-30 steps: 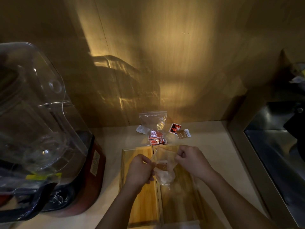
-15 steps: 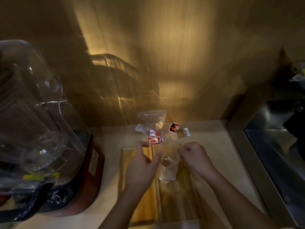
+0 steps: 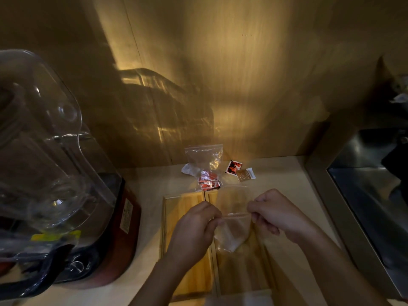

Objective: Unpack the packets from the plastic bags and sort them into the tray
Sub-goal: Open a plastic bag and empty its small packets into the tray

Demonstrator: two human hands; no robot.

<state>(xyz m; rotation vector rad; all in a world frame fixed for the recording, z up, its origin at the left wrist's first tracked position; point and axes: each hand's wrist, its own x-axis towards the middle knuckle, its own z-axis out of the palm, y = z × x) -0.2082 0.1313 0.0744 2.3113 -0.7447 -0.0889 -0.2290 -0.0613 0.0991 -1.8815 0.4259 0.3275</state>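
Pinching a clear plastic bag [image 3: 231,233] w/ both hands, left hand [image 3: 194,226] & right hand [image 3: 276,213] closed on its top corners, over the wooden tray [image 3: 187,208].

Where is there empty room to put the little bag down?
Bare counter lies right of the tray, up to the sink. A narrower strip runs between tray and blender. Behind the tray it is crowded with a bag and loose packets.

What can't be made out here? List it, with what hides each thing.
Head view only:
- Contents of the plastic bag held between the left hand and right hand: dim light and glare, unreadable.
- Number of red packets in the far bag: crumpled film hides them.
- Print on the two loose packets: too small.
- The tray near end: covered by forearms, blurred.
- Blender: cut off by the left edge.
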